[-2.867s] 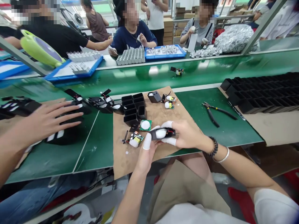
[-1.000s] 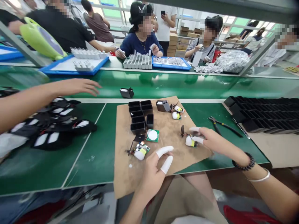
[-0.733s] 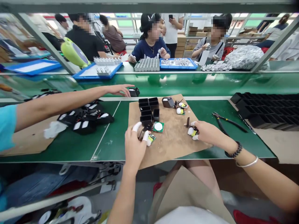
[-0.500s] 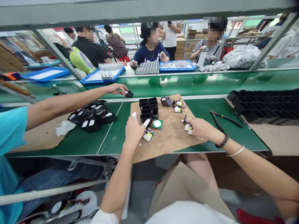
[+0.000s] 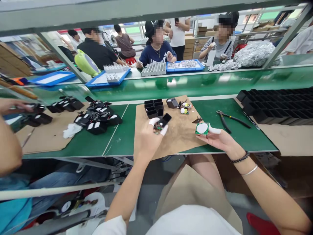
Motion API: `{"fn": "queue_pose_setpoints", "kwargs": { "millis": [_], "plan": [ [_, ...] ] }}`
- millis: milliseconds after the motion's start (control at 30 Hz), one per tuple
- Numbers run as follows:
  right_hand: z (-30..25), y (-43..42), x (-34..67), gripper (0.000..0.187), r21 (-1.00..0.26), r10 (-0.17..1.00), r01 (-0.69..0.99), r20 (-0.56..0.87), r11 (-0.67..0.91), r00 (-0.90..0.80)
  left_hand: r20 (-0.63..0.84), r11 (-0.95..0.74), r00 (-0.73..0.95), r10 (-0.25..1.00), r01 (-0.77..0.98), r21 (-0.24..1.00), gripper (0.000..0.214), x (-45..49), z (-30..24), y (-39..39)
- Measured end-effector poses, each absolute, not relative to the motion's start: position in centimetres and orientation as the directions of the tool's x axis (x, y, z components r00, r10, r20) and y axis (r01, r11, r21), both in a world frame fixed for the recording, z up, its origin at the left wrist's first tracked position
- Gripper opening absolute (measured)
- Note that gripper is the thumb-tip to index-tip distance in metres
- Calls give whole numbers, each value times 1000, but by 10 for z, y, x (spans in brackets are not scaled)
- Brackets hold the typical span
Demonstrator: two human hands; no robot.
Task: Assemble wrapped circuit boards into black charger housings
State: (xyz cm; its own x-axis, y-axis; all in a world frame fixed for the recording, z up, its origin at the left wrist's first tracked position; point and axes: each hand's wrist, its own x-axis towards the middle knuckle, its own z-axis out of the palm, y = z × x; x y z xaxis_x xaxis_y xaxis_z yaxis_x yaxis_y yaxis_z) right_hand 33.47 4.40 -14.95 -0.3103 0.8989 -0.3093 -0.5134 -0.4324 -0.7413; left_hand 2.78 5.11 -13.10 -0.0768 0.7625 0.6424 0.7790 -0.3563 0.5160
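Note:
My left hand [image 5: 148,140], white covers on its fingertips, grips a small black open-topped box [image 5: 165,120], tilted over the cardboard. A circuit board [image 5: 157,129] shows partly between the same fingers. In my right hand [image 5: 221,139] is a green circuit board [image 5: 202,128] with a large white disc facing up. A thin dark piece [image 5: 197,120] shows just beyond that board; whether they are joined I cannot tell. Ahead of my left hand stands a cluster of black boxes [image 5: 153,107]. Behind lie another black housing [image 5: 172,103] and boards with yellow and white parts [image 5: 185,110].
Black-handled cutters [image 5: 232,120] lie right of the cardboard sheet [image 5: 181,140]. Rows of black boxes [image 5: 278,104] fill the far right. At left are assembled black units [image 5: 97,119] and a neighbour's arm [image 5: 8,140]. A frame rail [image 5: 156,14] crosses overhead; people sit opposite.
My left hand has taken up a black box and a board. My right hand now holds the disc-faced board up, palm turned upward. The neighbour's arm has drawn back left with a black unit.

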Motion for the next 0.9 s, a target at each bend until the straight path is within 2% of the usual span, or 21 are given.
{"fn": "queue_pose_setpoints", "kwargs": {
  "millis": [67,133,200,300,367,467,533,567,633,733,767,833,900],
  "plan": [
    [-157,32,329,23,-694,902,-576,-324,-431,-286,715,-443,-44,698,758,479,30,47,-133,38],
    [-162,20,322,24,-672,919,-628,-313,-392,-240,727,-464,-32,686,751,470,27,67,-138,28],
    [-165,9,316,25,-668,939,-664,-291,-336,-183,663,-414,-34,747,757,506,26,86,-146,22],
    [-169,-3,310,27,-674,953,-682,-275,-285,-127,440,-235,-59,896,778,583,31,108,-155,19],
    [-170,-9,310,28,-666,955,-693,-275,-275,-115,260,-107,-79,962,769,630,46,117,-154,17],
    [-169,-15,311,31,-659,957,-704,-268,-265,-109,30,-15,-7,1000,714,700,92,117,-144,16],
    [-169,-17,312,33,-656,954,-703,-279,-275,-113,-28,-31,74,997,692,721,115,108,-135,19],
    [-169,-18,313,34,-658,951,-697,-287,-285,-117,-12,-69,113,994,685,725,120,102,-131,22],
    [-170,-19,314,36,-679,947,-670,-297,-298,-120,76,-209,226,971,653,728,112,91,-127,31],
    [-173,-20,313,32,-736,953,-615,-286,-284,-97,141,-385,426,894,566,729,79,85,-129,45],
    [-174,-20,312,31,-748,956,-604,-282,-275,-86,137,-396,438,889,582,711,69,87,-131,47],
    [-174,-21,309,29,-765,960,-590,-272,-257,-65,129,-356,357,925,698,621,60,96,-135,48],
    [-174,-22,307,30,-773,963,-584,-263,-246,-58,140,-273,234,962,818,506,71,106,-137,45]
  ]
}}
